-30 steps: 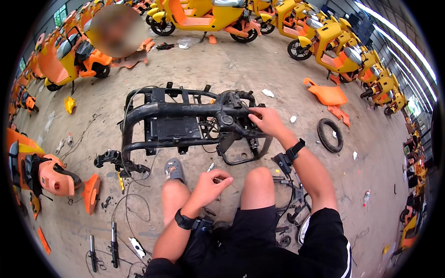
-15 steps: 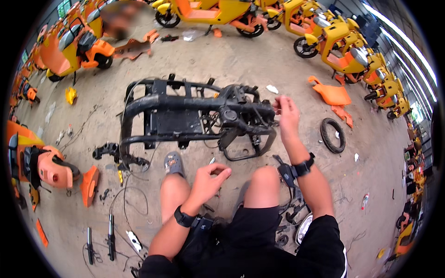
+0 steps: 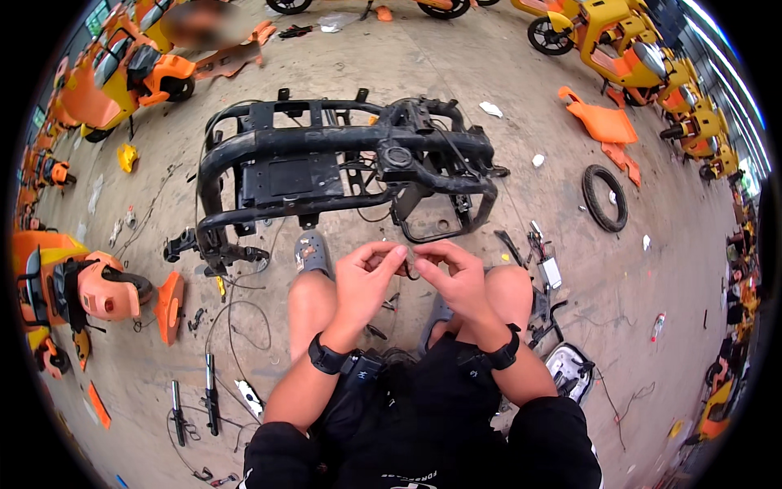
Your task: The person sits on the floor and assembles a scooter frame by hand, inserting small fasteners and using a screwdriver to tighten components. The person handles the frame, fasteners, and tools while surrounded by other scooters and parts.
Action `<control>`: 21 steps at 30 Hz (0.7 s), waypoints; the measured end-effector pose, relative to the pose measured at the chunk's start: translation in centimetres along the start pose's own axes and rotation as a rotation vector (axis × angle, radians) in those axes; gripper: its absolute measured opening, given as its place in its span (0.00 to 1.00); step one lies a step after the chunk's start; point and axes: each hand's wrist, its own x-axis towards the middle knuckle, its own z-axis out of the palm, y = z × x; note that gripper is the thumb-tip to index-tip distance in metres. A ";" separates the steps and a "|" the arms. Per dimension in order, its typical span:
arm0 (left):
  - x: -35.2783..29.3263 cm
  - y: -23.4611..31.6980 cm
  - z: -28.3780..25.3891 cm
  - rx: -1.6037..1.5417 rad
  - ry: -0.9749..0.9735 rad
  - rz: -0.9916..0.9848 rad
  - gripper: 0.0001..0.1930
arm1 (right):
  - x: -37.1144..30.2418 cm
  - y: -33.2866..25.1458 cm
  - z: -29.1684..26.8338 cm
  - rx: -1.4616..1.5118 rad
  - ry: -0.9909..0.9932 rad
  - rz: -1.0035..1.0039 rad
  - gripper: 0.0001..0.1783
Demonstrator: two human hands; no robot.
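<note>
A black scooter frame [image 3: 293,147] lies on the concrete floor in front of my knees. My left hand [image 3: 365,275] and my right hand [image 3: 456,281] meet above my lap, just on the near side of the frame. Their thumbs and forefingers pinch a small, thin, dark curved piece [image 3: 412,274], ring-like or hooked. Most of it is hidden by the fingers, so its exact kind does not show. Neither hand touches the frame.
At my right lie a tyre [image 3: 605,198], an orange body panel [image 3: 601,121] and a white-rimmed part [image 3: 570,371]. Two fork tubes [image 3: 211,393] and loose cables lie at my left. Yellow and orange scooters [image 3: 611,53] stand around; a blurred person [image 3: 199,24] is far left.
My right hand has left the frame's right end and come back to my left hand. Both now pinch the small dark piece. The view has shifted, so the frame appears higher.
</note>
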 end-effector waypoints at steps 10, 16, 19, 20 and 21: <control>0.2 -0.6 1.0 0.023 -0.047 0.032 0.08 | -0.5 -0.2 -0.5 -0.060 0.042 -0.047 0.08; 1.0 -2.0 0.5 0.051 -0.215 -0.010 0.11 | -0.5 0.5 0.0 0.236 0.097 0.157 0.08; 0.6 -1.5 0.4 -0.057 -0.271 -0.099 0.11 | -0.4 0.7 0.1 0.278 0.113 0.166 0.10; 0.5 -1.4 0.1 -0.030 -0.292 -0.112 0.11 | -0.4 0.9 0.2 0.286 0.114 0.156 0.10; 0.6 -1.3 0.1 -0.006 -0.322 -0.121 0.12 | -0.4 1.0 0.0 0.272 0.102 0.138 0.10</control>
